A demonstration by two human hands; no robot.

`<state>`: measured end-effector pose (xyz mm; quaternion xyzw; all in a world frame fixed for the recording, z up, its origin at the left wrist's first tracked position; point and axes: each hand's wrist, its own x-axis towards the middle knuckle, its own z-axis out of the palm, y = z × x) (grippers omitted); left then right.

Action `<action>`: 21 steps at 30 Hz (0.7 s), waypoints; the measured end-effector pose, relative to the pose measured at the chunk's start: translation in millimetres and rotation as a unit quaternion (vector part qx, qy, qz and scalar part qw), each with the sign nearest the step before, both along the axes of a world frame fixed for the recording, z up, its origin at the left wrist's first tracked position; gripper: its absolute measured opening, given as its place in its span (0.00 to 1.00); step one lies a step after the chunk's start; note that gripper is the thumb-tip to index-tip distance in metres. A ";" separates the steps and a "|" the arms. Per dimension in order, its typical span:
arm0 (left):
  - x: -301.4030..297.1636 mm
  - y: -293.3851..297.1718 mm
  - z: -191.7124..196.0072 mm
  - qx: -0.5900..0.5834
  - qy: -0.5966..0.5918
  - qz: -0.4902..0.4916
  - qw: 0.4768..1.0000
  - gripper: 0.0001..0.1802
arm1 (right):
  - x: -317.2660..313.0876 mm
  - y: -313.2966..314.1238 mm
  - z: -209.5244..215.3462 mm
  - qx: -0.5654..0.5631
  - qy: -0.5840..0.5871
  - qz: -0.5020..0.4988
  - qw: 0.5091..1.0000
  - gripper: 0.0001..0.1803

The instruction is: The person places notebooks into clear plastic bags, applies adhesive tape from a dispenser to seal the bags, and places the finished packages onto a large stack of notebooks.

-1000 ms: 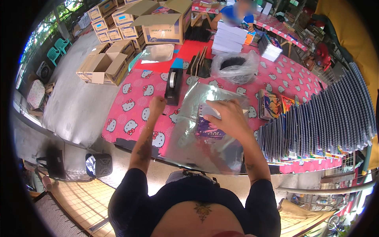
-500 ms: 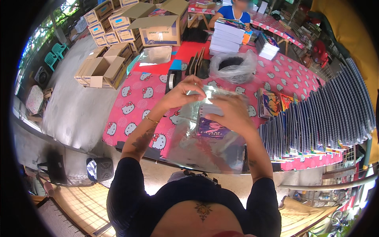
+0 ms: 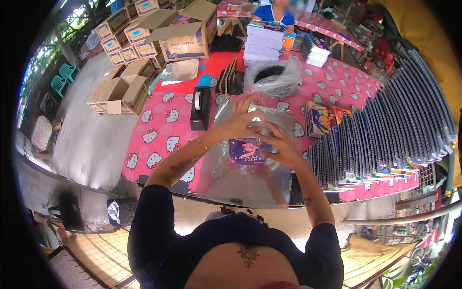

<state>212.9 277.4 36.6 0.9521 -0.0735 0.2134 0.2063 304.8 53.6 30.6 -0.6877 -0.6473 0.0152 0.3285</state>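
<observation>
A purple notebook [image 3: 248, 153] with a pink figure on its cover lies under clear plastic film [image 3: 221, 178] in front of me. Over the upper part of the notebook, my left hand [image 3: 239, 123] rests on the film with its fingers spread. My right hand [image 3: 280, 146] comes in from the right side, its thumb apart from its fingers, across the notebook's right half. The fingertips of both hands nearly meet. They partly cover the notebook's top edge, and I cannot make out any fold of film between them.
A black tape dispenser [image 3: 199, 108] stands left of the film. Beyond are a plastic bag [image 3: 273, 79] with a dark roll and a stack of white notebooks [image 3: 263, 43]. Spiral notebooks [image 3: 385, 130] line the right side. A person in blue [image 3: 274, 14] sits opposite; cartons [image 3: 185, 41] stand far left.
My left hand has shifted down and right over the notebook, and its fingers have spread. My right hand has drawn lower and to the right, uncovering more of the cover.
</observation>
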 end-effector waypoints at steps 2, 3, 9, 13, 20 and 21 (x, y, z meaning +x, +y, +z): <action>7.1 -9.4 -1.7 -0.031 -0.006 0.060 0.998 0.39 | -2.1 0.7 1.2 0.000 -0.024 0.004 1.000 0.30; 7.1 -13.3 -2.3 -0.048 -0.009 0.093 0.995 0.45 | -3.6 -0.8 2.0 0.004 -0.021 0.006 1.000 0.30; -5.7 8.4 6.6 -0.440 0.086 0.138 0.883 0.56 | 38.3 18.1 -29.0 0.143 0.383 -0.086 0.909 0.28; -25.3 43.9 -24.7 -0.540 0.231 -0.018 0.809 0.46 | 32.2 41.7 -40.4 -0.002 0.527 -0.119 0.841 0.25; -22.1 29.5 -26.9 -0.635 0.242 -0.079 0.729 0.44 | 36.3 30.5 -32.8 -0.021 0.603 -0.024 0.797 0.20; -22.0 31.3 -26.9 -0.635 0.283 -0.077 0.714 0.44 | 35.3 34.6 -24.7 -0.011 0.581 -0.018 0.813 0.19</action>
